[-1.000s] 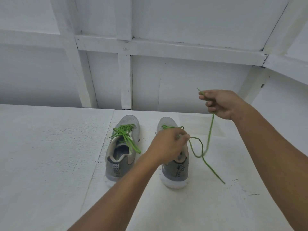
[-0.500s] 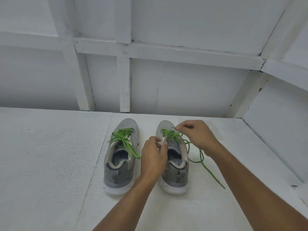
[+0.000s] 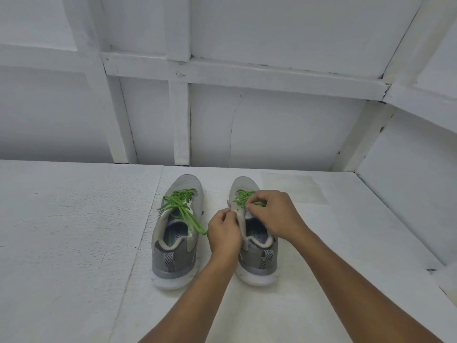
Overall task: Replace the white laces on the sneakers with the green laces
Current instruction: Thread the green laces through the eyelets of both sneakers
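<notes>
Two grey sneakers stand side by side, toes pointing away from me. The left sneaker (image 3: 176, 233) carries a green lace (image 3: 181, 206) tied in a bow, its ends trailing toward the heel. The right sneaker (image 3: 254, 246) has green lace (image 3: 243, 196) crossing its eyelets. My left hand (image 3: 223, 231) pinches the left eyelet edge of the right sneaker. My right hand (image 3: 272, 214) lies over its tongue, thumb and fingers pinching the green lace near the top eyelets. The loose lace ends are hidden under my hands.
The sneakers stand on a white painted floor (image 3: 74, 243). A white panelled wall (image 3: 247, 120) with timber battens rises close behind the toes, and an angled white wall (image 3: 408, 194) closes the right side.
My right hand has come down from holding the lace up in the air to the sneaker's tongue. The loose lace lying to the right of the sneaker is no longer visible.
</notes>
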